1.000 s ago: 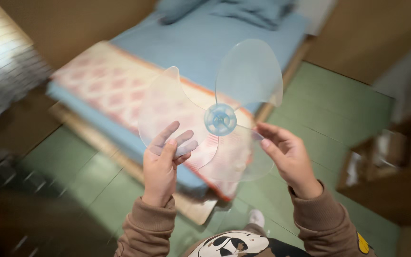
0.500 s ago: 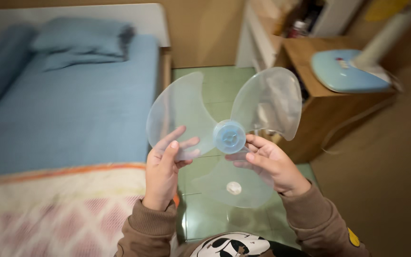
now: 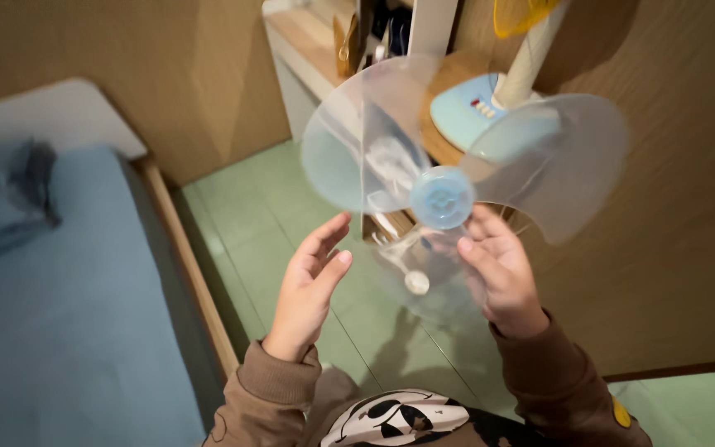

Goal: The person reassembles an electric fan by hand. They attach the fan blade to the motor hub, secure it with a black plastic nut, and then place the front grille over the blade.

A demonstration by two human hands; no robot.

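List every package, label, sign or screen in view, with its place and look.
Button panel: on the pale blue fan base upon the wooden cabinet, behind the clear fan blade; a small row of coloured buttons.
Round yellow patch: on the brown right sleeve.
No packages, signs or screens to make out.

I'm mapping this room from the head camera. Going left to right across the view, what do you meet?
Blue bed → wooden bed edge → left hand, open → blue hub of the clear fan blade → right hand, holding the blade near the hub → right-most blade lobe.
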